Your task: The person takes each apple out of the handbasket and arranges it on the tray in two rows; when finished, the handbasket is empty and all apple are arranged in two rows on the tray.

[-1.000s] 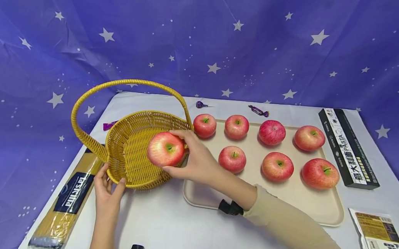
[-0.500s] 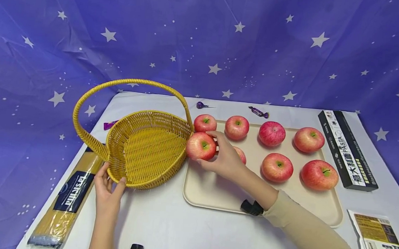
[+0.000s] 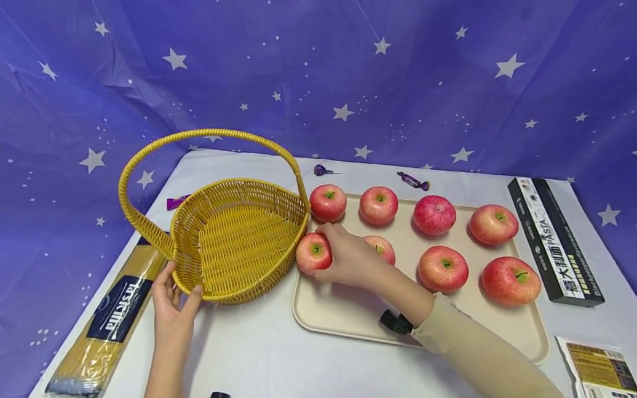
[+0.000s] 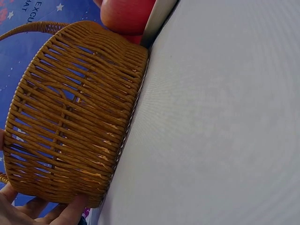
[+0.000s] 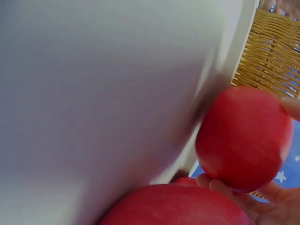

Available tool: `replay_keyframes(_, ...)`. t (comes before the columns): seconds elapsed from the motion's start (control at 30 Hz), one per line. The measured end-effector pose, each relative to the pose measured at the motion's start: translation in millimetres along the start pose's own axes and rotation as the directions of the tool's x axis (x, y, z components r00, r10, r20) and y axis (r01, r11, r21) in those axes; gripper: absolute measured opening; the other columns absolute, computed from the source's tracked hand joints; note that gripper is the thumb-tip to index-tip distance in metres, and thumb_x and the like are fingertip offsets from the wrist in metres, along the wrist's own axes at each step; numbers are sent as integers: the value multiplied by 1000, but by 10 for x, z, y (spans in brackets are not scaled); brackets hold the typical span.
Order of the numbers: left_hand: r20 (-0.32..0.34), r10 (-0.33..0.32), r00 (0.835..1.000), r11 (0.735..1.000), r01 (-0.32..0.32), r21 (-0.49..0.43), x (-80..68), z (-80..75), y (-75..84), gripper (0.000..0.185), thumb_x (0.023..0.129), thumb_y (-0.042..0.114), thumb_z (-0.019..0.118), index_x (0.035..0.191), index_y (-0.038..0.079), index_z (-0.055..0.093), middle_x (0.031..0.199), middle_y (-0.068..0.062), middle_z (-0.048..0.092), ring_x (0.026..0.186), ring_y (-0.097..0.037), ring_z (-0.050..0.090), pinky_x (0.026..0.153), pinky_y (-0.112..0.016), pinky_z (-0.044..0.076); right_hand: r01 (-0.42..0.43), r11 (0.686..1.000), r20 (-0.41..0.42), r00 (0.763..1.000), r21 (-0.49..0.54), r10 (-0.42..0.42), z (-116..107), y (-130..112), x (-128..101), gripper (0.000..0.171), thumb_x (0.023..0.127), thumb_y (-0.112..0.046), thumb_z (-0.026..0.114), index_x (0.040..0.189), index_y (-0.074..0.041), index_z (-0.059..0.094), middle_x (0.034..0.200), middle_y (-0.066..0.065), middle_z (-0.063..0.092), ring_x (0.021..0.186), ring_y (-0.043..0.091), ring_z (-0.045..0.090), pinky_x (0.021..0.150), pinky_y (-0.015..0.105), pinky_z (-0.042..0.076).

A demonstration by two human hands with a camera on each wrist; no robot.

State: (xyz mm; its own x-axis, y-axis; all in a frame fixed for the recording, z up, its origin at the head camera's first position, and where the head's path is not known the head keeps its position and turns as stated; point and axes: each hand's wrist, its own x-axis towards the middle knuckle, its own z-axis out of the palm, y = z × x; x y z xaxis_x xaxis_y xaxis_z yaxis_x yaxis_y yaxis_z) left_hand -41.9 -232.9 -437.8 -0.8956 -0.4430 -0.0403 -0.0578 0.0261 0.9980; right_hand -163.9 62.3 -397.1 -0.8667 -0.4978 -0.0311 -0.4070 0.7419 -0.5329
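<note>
My right hand (image 3: 350,257) grips a red apple (image 3: 313,252) at the left end of the beige tray (image 3: 332,314), right beside the basket. The right wrist view shows that apple (image 5: 243,138) between the thumb and fingertips, close over the tray's rim. A yellow wicker basket (image 3: 243,249) with a tall hoop handle stands left of the tray, nothing inside it. My left hand (image 3: 175,303) holds its near left rim, thumb at the edge; in the left wrist view several fingers lie against the woven side (image 4: 70,117). One apple (image 3: 381,248) on the tray is partly hidden behind my right hand.
Several more apples (image 3: 444,268) sit on the tray in two rows. A pasta packet (image 3: 110,320) lies left of the basket. At right are a black pasta box (image 3: 556,240) and a pouch (image 3: 607,386). Purple sweets (image 3: 413,181) lie behind the tray.
My right hand has carried the apple from over the basket rightward, then lowered it to the tray's left end. The left hand has stayed at the basket's rim.
</note>
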Motion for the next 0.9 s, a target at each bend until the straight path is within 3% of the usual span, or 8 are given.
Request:
replay_keyframes(0.2, -4, 4, 1000, 1000, -4, 14, -3, -3, 13, 68, 95, -1, 51, 151, 19, 20, 158, -9, 14, 145, -24, 15, 111, -25, 30, -21, 999, 44, 999, -40, 23, -16, -20, 10, 73, 74, -51, 75, 133, -20, 45, 119, -2, 58, 93, 15, 60, 78, 35, 52)
replay_keyframes(0.4, -5, -7, 1000, 1000, 7, 19, -15, 0, 17, 68, 95, -1, 51, 152, 19, 19, 158, -8, 14, 145, -25, 14, 111, -25, 29, 12, 1000, 52, 999, -27, -10, -42, -2, -23, 79, 76, -50, 75, 139, -16, 44, 131, 0, 55, 116, 17, 54, 94, 38, 48)
replay_keyframes(0.57, 0, -3, 1000, 1000, 3, 10, -12, 0, 16, 69, 95, -1, 52, 152, 19, 18, 158, -8, 14, 145, -26, 14, 111, -26, 29, 109, 990, -12, 994, 86, -108, -78, 69, -85, 79, 79, -43, 76, 144, -14, 41, 142, 1, 47, 132, 19, 40, 109, 39, 36)
replay_keyframes(0.77, -6, -19, 1000, 1000, 19, 6, -4, -2, 61, 70, 94, -3, 52, 152, 17, 18, 158, -8, 12, 145, -25, 13, 111, -29, 30, 211, 967, -109, 974, 146, -196, -238, 166, -243, 73, 82, -38, 75, 144, -17, 42, 145, -1, 43, 137, 18, 34, 111, 43, 33)
replay_keyframes(0.83, -24, 10, 1000, 999, -10, 35, -13, 5, 114, 71, 92, -4, 53, 151, 16, 18, 158, -7, 9, 145, -24, 11, 114, -37, 27, 223, 964, -142, 969, 148, -202, -307, 201, -329, 72, 83, -36, 75, 144, -17, 42, 146, 0, 43, 137, 19, 34, 110, 45, 34)
replay_keyframes(0.9, -51, 98, 994, 991, -92, 96, -38, 16, 198, 73, 90, -4, 56, 151, 14, 21, 158, -6, 7, 145, -21, 10, 115, -46, 22, 220, 965, -176, 965, 141, -194, -385, 236, -437, 73, 83, -35, 75, 145, -19, 41, 147, -1, 41, 137, 19, 33, 110, 47, 34)
